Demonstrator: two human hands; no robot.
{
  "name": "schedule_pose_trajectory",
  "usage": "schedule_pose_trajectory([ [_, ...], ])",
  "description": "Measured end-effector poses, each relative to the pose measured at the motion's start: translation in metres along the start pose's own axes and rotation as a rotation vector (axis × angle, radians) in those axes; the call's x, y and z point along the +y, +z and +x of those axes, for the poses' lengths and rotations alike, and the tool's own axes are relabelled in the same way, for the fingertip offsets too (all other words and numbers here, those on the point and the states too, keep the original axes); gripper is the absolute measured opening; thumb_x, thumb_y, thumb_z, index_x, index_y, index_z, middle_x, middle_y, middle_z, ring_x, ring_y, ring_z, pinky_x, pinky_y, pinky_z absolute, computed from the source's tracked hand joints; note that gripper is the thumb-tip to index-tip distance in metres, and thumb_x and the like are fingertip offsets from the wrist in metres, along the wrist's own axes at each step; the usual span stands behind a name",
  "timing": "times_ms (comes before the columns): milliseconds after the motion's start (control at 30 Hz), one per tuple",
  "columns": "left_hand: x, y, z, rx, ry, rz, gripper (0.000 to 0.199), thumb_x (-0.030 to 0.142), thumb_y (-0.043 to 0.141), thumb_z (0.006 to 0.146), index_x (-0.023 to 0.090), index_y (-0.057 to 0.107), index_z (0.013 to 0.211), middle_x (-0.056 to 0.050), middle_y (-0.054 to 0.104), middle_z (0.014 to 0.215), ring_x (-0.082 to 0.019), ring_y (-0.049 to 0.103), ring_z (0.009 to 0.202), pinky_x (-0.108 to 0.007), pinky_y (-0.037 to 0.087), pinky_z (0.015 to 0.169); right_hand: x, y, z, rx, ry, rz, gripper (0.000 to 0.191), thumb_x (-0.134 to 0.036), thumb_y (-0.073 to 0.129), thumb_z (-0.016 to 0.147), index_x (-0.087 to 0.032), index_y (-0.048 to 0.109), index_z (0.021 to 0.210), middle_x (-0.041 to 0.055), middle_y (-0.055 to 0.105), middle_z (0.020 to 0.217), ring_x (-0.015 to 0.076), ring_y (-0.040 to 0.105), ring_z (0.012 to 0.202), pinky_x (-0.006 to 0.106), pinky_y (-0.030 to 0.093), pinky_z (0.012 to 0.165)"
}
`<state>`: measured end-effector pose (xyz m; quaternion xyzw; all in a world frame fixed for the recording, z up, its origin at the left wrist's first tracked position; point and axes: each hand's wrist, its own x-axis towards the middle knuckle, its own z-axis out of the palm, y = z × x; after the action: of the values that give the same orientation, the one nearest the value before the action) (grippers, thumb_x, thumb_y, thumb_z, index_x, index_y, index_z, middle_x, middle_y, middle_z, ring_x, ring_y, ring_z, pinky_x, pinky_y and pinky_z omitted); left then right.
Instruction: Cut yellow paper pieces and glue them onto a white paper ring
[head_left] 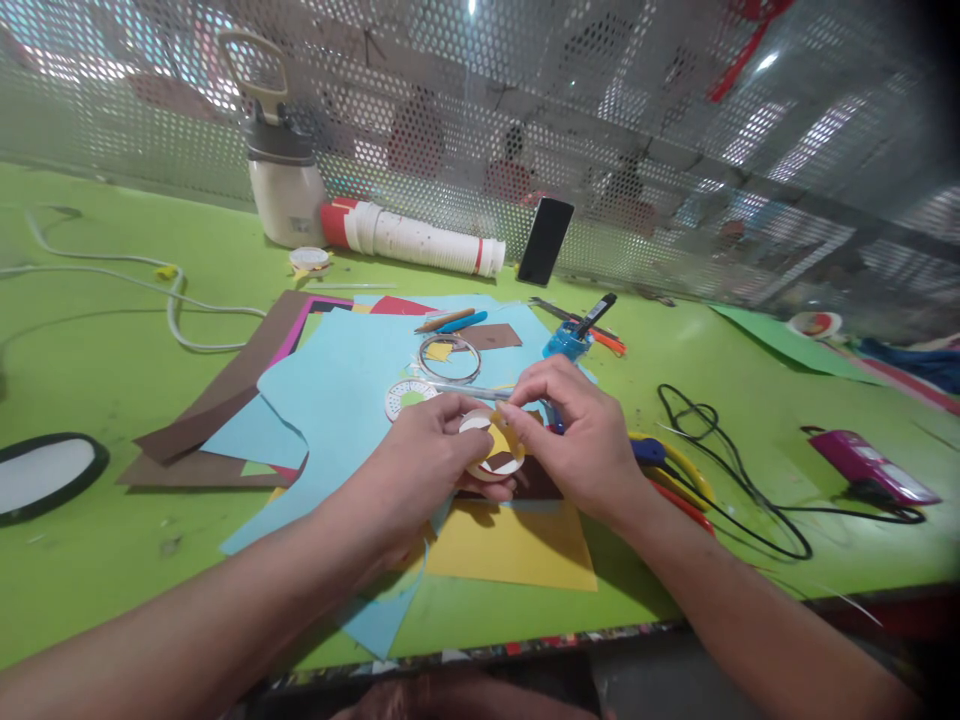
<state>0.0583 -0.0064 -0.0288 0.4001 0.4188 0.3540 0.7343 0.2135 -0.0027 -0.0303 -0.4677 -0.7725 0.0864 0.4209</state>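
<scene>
My left hand [431,455] holds a small round white cup piece [491,467] with yellow and brown paper inside, its thumb on the near side and fingers beneath. At the cup piece's right rim, my right hand [574,430] pinches a bit of yellow paper [508,425]. Behind my hands lie a white disc with a dotted rim and green centre [410,398] and a round ring [448,358]. Light blue paper sheets [337,370] spread beneath, and a yellow sheet [517,550] lies below my hands.
Scissors [686,475] lie beside my right wrist, near a black cable and purple device [870,465]. Farther back are a blue pot holding a marker [568,341], a phone [546,240], stacked paper cups [420,240] and a jug [285,190]. An oval mirror-like object [49,475] sits left.
</scene>
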Motion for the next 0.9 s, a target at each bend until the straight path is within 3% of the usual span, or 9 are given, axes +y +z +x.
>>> schedule_pose_trajectory([
  [500,0.0,-0.001,0.0,0.002,0.004,0.012,0.016,0.01,0.056,0.077,0.013,0.056,0.092,-0.002,0.062,0.067,-0.014,0.064,0.056,-0.027,0.054,0.058,0.004,0.0,-0.002,0.029,-0.091,-0.022,0.013,-0.009,0.063,0.08,-0.017,0.056,0.072,0.0046,0.055,0.08,0.0173,0.055,0.078,0.032,0.044,0.072],
  [900,0.0,-0.001,0.0,-0.007,0.002,-0.001,0.013,0.011,0.059,0.078,0.013,0.055,0.09,-0.004,0.064,0.067,-0.013,0.063,0.056,-0.027,0.056,0.058,0.0,-0.008,0.004,0.009,0.035,-0.008,0.008,-0.016,0.063,0.082,-0.015,0.061,0.074,0.0044,0.057,0.079,0.0146,0.056,0.072,0.028,0.046,0.068],
])
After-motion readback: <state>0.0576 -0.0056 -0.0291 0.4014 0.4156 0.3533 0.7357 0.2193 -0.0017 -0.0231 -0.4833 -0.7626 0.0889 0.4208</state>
